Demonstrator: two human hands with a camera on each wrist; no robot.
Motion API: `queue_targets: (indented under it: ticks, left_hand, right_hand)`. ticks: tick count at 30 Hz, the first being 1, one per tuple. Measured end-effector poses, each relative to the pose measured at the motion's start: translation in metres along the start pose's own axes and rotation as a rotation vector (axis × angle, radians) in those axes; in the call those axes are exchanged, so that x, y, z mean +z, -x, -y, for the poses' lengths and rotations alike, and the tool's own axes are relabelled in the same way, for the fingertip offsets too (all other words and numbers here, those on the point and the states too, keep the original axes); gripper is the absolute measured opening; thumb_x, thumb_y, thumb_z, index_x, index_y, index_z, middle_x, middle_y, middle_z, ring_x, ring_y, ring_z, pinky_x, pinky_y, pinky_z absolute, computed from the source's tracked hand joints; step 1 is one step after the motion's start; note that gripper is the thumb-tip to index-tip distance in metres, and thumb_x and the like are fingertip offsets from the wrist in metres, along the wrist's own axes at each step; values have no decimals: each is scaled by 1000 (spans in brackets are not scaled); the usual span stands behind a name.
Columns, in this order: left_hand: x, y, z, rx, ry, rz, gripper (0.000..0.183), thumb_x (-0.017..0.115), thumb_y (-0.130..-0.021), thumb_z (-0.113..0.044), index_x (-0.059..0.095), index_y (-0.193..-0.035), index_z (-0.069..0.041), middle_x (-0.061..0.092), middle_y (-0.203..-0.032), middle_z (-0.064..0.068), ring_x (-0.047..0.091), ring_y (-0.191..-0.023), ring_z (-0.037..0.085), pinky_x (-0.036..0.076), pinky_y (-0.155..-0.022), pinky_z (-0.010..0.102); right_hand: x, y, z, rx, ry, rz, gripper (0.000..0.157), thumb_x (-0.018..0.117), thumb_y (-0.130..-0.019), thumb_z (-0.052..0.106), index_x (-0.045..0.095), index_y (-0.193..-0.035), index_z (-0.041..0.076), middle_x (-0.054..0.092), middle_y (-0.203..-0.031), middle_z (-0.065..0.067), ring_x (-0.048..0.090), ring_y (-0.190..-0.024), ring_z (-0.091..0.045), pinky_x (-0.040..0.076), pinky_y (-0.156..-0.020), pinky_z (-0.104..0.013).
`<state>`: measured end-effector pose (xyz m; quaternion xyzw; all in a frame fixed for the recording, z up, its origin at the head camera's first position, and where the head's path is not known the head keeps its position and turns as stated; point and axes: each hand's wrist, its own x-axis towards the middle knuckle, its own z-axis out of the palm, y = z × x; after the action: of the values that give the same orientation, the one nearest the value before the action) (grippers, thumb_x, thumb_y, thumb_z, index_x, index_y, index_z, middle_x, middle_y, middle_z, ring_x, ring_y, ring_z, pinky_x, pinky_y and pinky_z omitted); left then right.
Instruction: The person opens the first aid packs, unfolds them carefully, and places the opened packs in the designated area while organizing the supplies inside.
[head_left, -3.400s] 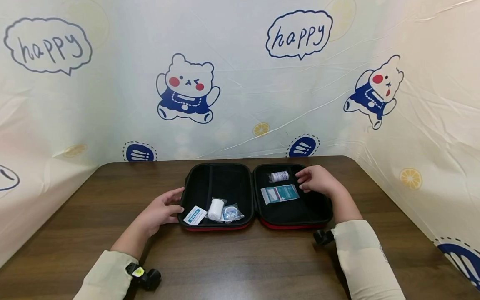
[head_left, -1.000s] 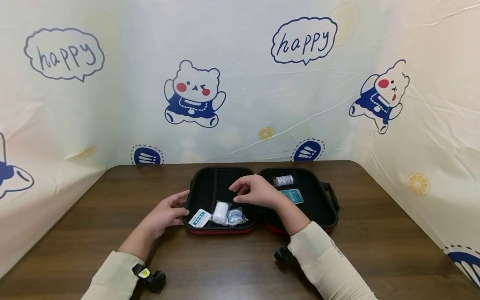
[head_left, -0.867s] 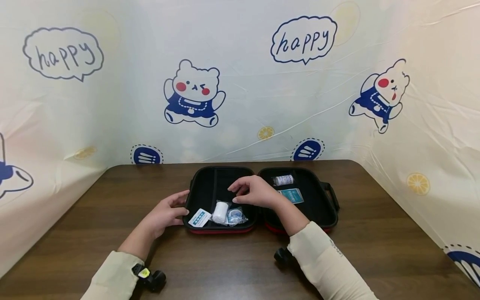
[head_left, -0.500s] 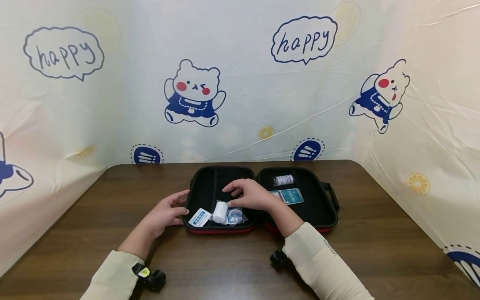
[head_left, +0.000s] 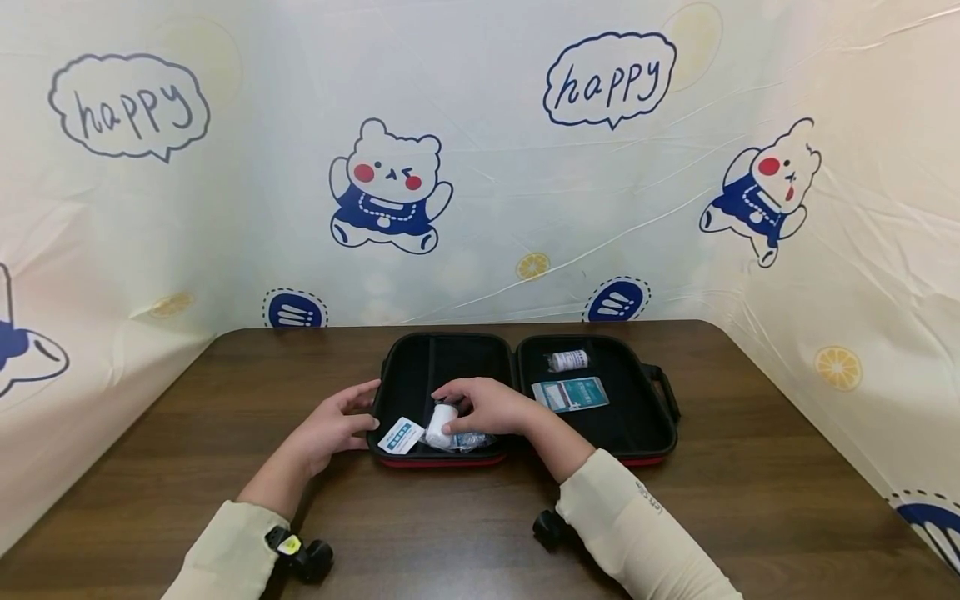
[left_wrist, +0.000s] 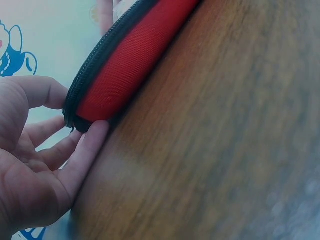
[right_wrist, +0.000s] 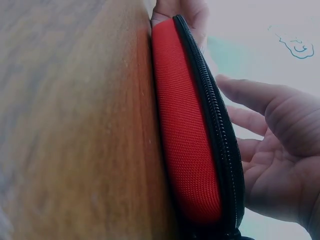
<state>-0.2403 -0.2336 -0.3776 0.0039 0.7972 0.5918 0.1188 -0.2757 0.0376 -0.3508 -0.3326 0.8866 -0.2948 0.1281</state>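
Note:
A red-and-black zip case (head_left: 487, 354) lies unfolded on the table. My left hand (head_left: 330, 425) holds its left end; in the left wrist view the thumb (left_wrist: 95, 140) is on the lower corner and the index finger at the zip rim. Over the left half, my right hand (head_left: 491, 404) has its thumb on a white bandage roll (head_left: 442, 417) in clear wrap and its fingers at the roll's far end. A crinkled clear packet (head_left: 474, 442) lies partly beneath that hand. Left of the roll is a small white-and-blue packet (head_left: 401, 435).
In the case's right half are a wrapped white roll with print (head_left: 568, 360) and a teal-and-white flat packet (head_left: 573, 394). A carry handle (head_left: 662, 390) sticks out on the right. The brown table (head_left: 420, 533) ends at a printed curtain (head_left: 480, 167).
My right hand has left the right half of the case, moved left across the hinge, then come down onto the bandage roll. My left hand stays at the case's left end.

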Motion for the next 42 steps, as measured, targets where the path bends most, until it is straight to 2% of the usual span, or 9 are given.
queue_targets:
  ticks: [7,14,23,32,42]
  left_hand:
    - [-1,0,0,-2,8,1,67,56,-94,-6,28,-154,-12,25,-152,27,40,-128,44,51,-94,47]
    - [-1,0,1,-2,9,2,66,56,-94,-6,28,-154,-12,25,-152,27,41,-127,44,50,-94,47]
    - [0,-1,1,-5,9,2,67,57,-94,-6,28,-154,-12,26,-151,27,42,-127,44,50,-94,47]
    - [-1,-1,1,-3,13,3,67,57,-94,-6,28,-154,-13,26,-152,26,40,-128,45,51,-93,46]
    - [0,0,1,-5,9,4,67,57,-94,-6,28,-154,-13,25,-151,27,40,-128,46,50,-95,47]
  right_hand:
    - [-1,0,0,-41,-21,-48,53,80,-82,22,62,-131,14,62,-112,-1,58,-94,-12,50,-83,-26]
    - [-3,1,-1,-62,-116,-91,41,82,-79,14,67,-117,12,59,-104,4,58,-90,-12,52,-80,-20]
    - [-14,8,-5,-70,-302,-141,29,78,-81,4,66,-106,12,64,-102,0,60,-93,-17,55,-82,-28]
    - [-27,16,-7,-20,-335,-201,23,76,-84,5,68,-104,12,65,-103,-2,62,-93,-19,56,-81,-31]
    - [-43,24,-14,-39,-348,-245,25,76,-83,2,67,-105,7,65,-105,-7,62,-93,-21,56,-81,-33]
